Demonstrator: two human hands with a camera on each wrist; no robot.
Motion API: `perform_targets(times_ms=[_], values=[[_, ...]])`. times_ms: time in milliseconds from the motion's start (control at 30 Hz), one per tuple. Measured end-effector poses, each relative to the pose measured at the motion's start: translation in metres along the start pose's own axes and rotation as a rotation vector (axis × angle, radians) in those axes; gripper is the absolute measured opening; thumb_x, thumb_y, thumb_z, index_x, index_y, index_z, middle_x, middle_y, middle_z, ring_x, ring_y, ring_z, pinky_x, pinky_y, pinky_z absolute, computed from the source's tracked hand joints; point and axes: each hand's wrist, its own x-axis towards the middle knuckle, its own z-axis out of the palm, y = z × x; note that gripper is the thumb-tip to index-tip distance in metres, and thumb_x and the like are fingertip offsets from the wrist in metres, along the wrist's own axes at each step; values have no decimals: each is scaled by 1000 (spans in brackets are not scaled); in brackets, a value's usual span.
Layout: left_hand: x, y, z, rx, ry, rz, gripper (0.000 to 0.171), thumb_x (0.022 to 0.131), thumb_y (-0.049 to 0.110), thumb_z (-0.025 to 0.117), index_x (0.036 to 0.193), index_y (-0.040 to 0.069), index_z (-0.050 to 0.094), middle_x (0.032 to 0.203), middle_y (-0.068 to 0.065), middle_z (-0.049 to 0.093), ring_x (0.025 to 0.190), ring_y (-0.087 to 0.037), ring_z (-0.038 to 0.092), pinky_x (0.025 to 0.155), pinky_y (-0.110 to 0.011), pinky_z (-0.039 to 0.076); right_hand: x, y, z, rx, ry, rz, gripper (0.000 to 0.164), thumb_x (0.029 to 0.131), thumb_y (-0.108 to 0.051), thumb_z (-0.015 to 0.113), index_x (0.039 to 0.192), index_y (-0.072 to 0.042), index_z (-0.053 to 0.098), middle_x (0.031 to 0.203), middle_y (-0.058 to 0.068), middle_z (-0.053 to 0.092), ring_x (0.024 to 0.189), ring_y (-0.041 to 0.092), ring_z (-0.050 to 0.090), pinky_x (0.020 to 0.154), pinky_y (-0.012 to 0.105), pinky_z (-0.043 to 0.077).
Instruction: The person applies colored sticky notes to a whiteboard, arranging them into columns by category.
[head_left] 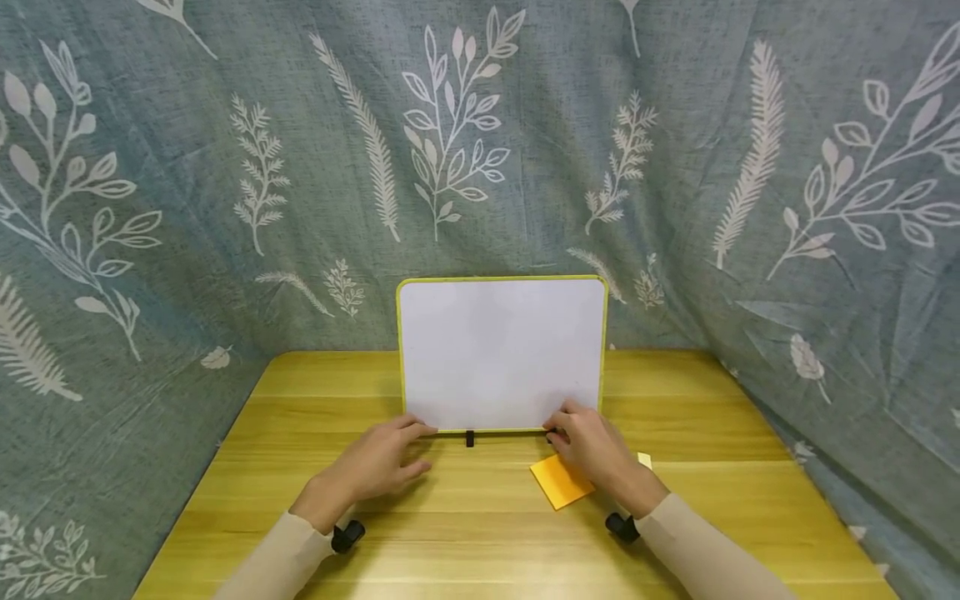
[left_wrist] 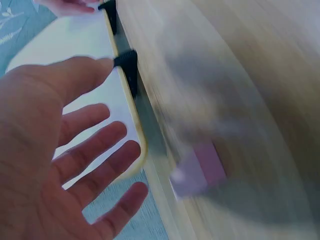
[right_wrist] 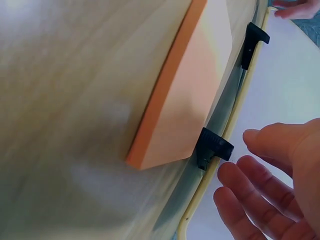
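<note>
A whiteboard [head_left: 501, 350] with a yellow rim stands upright on two small black feet [head_left: 470, 438]. My left hand [head_left: 377, 460] is at its lower left corner, fingers spread in the left wrist view. The thumb there overlaps a black foot [left_wrist: 128, 70]; I cannot tell if they touch. My right hand [head_left: 596, 446] is at the lower right corner, fingers loosely bent. Beside the fingertips in the right wrist view is the other black foot [right_wrist: 212, 148], not gripped. An orange sticky-note pad [head_left: 558, 483] lies just below the right hand.
A small pink block-like thing [left_wrist: 200, 170] lies in front of the board's left end, hidden in the head view. A pale yellow piece [head_left: 645, 460] shows partly behind the right wrist. Patterned grey-green cloth [head_left: 480, 167] hangs around the wooden table [head_left: 480, 542].
</note>
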Motion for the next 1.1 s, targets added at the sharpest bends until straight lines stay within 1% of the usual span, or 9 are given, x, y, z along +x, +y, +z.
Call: perform_targets(times_ms=[167, 267, 333, 433, 567, 700, 867, 967, 1100], values=[[-15, -16, -8, -5, -14, -39, 55, 105, 32, 90, 154, 14, 74, 153, -11, 73, 132, -34, 74, 115, -58, 62, -1, -4, -3, -5, 31, -36, 16, 97, -6, 95, 111, -12, 90, 105, 3, 77, 85, 17, 77, 70, 27, 63], [-24, -26, -11, -1, -7, -47, 57, 102, 32, 94, 152, 12, 76, 148, -9, 75, 129, -34, 75, 112, -58, 63, 0, -8, -4, -6, 46, -53, 18, 97, -7, 95, 113, -12, 90, 108, 5, 78, 84, 19, 76, 69, 26, 62], [-30, -33, -13, 12, -3, -47, 58, 100, 32, 95, 151, 11, 77, 145, -7, 76, 131, -33, 75, 113, -58, 64, 1, -10, -4, -4, 60, -65, 19, 96, -7, 96, 113, -11, 90, 108, 6, 79, 83, 19, 75, 68, 25, 61], [-36, -42, -14, 20, -10, -45, 59, 98, 33, 98, 149, 12, 78, 142, -5, 77, 130, -31, 76, 112, -57, 64, 2, -14, -3, 12, 83, -94, 21, 94, -6, 97, 113, -10, 90, 108, 6, 79, 84, 20, 75, 69, 25, 61], [-40, -50, -17, 2, -32, -42, 59, 96, 33, 99, 147, 11, 79, 145, -6, 77, 134, -34, 75, 116, -59, 62, 3, -20, -2, 40, 83, -144, 23, 95, -7, 97, 116, -9, 90, 113, 6, 80, 93, 22, 77, 76, 28, 65], [-42, -52, -19, -1, -50, -31, 58, 97, 33, 99, 147, 9, 79, 146, -8, 76, 136, -36, 75, 116, -59, 62, 3, -28, 0, 47, 53, -176, 24, 98, -12, 95, 121, -9, 88, 122, 6, 81, 106, 22, 79, 85, 33, 69], [-40, -50, -19, 10, -58, -26, 56, 98, 33, 98, 146, 9, 80, 146, -8, 76, 136, -35, 75, 116, -57, 63, 4, -36, 2, 71, 35, -219, 26, 100, -13, 94, 124, -7, 88, 129, 10, 82, 118, 28, 80, 97, 43, 70], [-38, -48, -18, 9, -53, -23, 56, 97, 35, 98, 145, 10, 81, 145, -7, 77, 135, -34, 76, 115, -57, 63, 5, -40, 2, 82, 21, -249, 28, 101, -14, 93, 127, -6, 87, 132, 12, 82, 121, 30, 80, 99, 47, 70], [-35, -44, -14, 6, -46, -7, 56, 96, 37, 100, 142, 12, 82, 143, -4, 78, 132, -31, 77, 115, -56, 64, 6, -45, 3, 102, -17, -262, 31, 103, -16, 92, 131, -5, 85, 137, 13, 81, 125, 32, 80, 102, 48, 70]])
